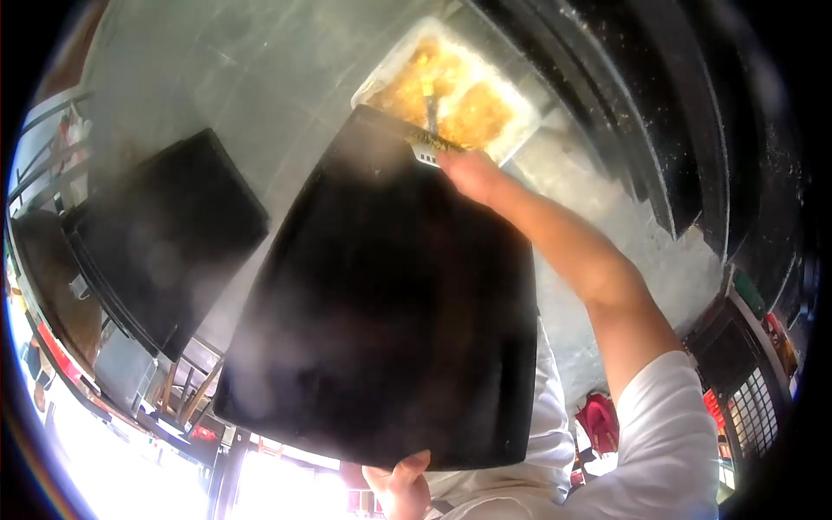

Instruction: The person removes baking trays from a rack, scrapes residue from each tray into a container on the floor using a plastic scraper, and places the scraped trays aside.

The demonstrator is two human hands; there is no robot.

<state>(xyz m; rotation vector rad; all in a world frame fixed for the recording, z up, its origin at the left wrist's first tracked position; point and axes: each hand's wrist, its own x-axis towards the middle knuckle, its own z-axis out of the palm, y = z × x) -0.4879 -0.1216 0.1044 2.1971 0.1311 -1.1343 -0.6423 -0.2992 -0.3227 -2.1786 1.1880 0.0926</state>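
Observation:
A large black panel (390,303) fills the middle of the view, tilted in front of my body. My left hand (403,490) grips its lower edge, the thumb lying over the rim. At the far edge my right hand (468,176) is closed around a brush, whose white-dotted block (425,156) and bristles rest against the panel's top edge. Just beyond that edge is a pale tray (511,104) with yellow-orange contents, and a thin dark handle with a yellow part stands in it.
Another black panel or stack (169,238) lies at the left on the grey floor (260,61). Long dark curved boards (641,104) line the upper right. Wooden chair legs (192,386) show lower left, a red item (598,422) and a dark grid-fronted crate (752,412) lower right.

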